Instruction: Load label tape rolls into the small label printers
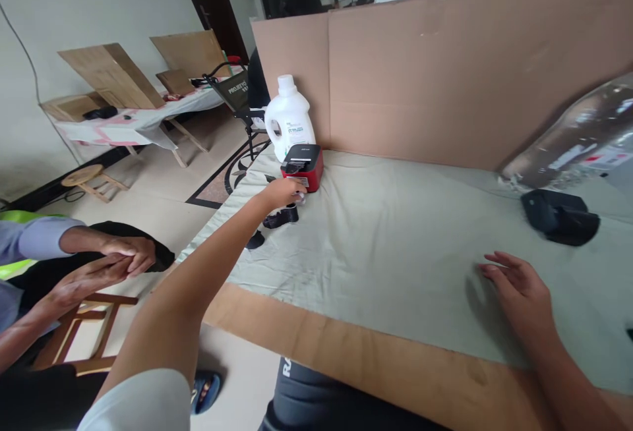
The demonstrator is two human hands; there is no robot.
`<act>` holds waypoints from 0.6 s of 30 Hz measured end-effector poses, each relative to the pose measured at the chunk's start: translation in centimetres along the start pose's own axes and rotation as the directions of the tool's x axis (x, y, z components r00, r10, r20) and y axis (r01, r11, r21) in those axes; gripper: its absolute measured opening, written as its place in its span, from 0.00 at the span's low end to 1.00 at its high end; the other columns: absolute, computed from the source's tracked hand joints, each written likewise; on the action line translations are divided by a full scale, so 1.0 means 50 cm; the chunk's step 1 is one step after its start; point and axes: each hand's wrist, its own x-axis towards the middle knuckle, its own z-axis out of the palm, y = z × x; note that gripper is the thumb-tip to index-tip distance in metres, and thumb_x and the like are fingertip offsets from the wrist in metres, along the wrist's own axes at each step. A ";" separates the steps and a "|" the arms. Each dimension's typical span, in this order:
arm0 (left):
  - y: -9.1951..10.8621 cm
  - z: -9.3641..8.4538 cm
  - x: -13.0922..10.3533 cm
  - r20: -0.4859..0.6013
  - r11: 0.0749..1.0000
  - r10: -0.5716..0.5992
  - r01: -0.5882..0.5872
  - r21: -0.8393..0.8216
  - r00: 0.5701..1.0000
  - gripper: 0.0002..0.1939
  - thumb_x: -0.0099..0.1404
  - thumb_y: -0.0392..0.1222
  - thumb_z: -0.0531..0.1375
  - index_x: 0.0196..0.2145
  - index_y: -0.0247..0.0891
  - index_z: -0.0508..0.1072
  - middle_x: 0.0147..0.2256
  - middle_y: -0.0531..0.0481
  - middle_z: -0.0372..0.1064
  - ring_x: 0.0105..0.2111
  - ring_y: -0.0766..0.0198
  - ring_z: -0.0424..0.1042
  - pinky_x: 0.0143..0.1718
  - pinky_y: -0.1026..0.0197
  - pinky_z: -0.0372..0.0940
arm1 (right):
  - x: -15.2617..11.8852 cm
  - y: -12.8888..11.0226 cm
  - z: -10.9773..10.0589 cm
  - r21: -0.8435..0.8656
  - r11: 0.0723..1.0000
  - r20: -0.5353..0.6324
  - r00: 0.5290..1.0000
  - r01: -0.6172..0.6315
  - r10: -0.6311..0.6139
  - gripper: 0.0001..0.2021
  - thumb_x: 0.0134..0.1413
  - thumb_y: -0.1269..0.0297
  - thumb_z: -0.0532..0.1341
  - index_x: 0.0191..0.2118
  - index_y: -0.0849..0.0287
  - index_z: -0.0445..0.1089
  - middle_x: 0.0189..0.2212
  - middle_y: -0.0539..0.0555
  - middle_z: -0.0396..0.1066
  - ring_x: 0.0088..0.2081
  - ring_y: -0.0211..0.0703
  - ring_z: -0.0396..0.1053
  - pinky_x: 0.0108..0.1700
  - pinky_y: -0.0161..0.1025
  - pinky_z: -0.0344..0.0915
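Observation:
My left hand (285, 192) is stretched out to the far left of the cloth-covered table (386, 240), its fingers closed around something small and pale that I cannot make out. Right beside those fingers stands a red box with a black top (311, 171). A white jug (293, 118) rises behind the box. Small black items (281, 217) lie just below the hand. Over the right part of the cloth, my right hand (517, 283) hovers with its fingers apart and nothing in them.
A black device (560, 217) and a plastic-wrapped package (578, 134) lie at the right. A cardboard wall (459, 75) borders the table's back. At the left, another person's clasped hands (116, 263) are near a wooden chair (101, 329).

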 end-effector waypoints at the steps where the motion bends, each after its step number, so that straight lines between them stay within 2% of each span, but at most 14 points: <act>1: -0.002 -0.004 -0.002 0.010 0.999 -0.054 0.054 0.005 0.998 0.18 0.72 0.41 0.56 0.54 0.42 0.80 0.57 0.45 0.76 0.56 0.52 0.75 0.55 0.58 0.67 | -0.002 0.004 -0.008 0.032 0.999 -0.046 0.999 -0.012 0.014 0.18 0.43 0.51 0.70 0.42 0.44 0.72 0.43 0.52 0.76 0.39 0.54 0.78 0.54 0.64 0.75; 4: -0.012 -0.011 -0.024 0.032 0.979 -0.202 0.201 0.023 0.979 0.18 0.70 0.43 0.59 0.54 0.41 0.80 0.55 0.42 0.78 0.56 0.50 0.75 0.56 0.55 0.66 | 0.005 0.018 -0.014 0.105 0.994 -0.131 0.991 -0.027 0.041 0.18 0.42 0.54 0.69 0.41 0.49 0.71 0.38 0.52 0.74 0.33 0.49 0.74 0.44 0.57 0.75; 6: -0.021 -0.011 -0.046 0.061 0.958 -0.287 0.285 0.031 0.956 0.17 0.68 0.45 0.61 0.52 0.41 0.81 0.52 0.42 0.79 0.54 0.49 0.76 0.55 0.55 0.67 | 0.012 0.027 -0.012 0.094 0.995 -0.101 0.994 -0.026 0.036 0.21 0.41 0.56 0.69 0.44 0.50 0.71 0.39 0.52 0.74 0.33 0.47 0.74 0.41 0.52 0.74; 9: -0.032 -0.009 -0.079 0.107 0.919 -0.394 0.392 0.039 0.913 0.16 0.65 0.46 0.63 0.48 0.42 0.83 0.48 0.43 0.81 0.50 0.50 0.77 0.51 0.58 0.68 | 0.015 0.036 -0.014 0.062 0.998 -0.019 0.999 -0.031 0.032 0.22 0.42 0.56 0.70 0.46 0.50 0.71 0.43 0.53 0.74 0.34 0.46 0.74 0.43 0.51 0.74; 13: -0.038 -0.003 -0.108 0.115 0.902 -0.431 0.430 0.034 0.895 0.16 0.62 0.47 0.64 0.45 0.41 0.83 0.44 0.43 0.82 0.44 0.53 0.78 0.47 0.59 0.70 | 0.009 0.036 -0.028 0.066 0.996 -0.031 0.998 -0.053 0.055 0.21 0.43 0.54 0.70 0.45 0.49 0.71 0.43 0.54 0.74 0.34 0.48 0.74 0.48 0.57 0.75; 18: -0.033 -0.001 -0.141 0.052 0.896 -0.443 0.444 -0.010 0.895 0.18 0.59 0.46 0.66 0.48 0.43 0.81 0.47 0.45 0.81 0.46 0.53 0.78 0.47 0.59 0.71 | 0.008 0.029 -0.033 0.019 0.997 -0.018 0.997 -0.080 0.080 0.19 0.47 0.50 0.69 0.45 0.44 0.70 0.46 0.59 0.75 0.38 0.57 0.77 0.53 0.61 0.76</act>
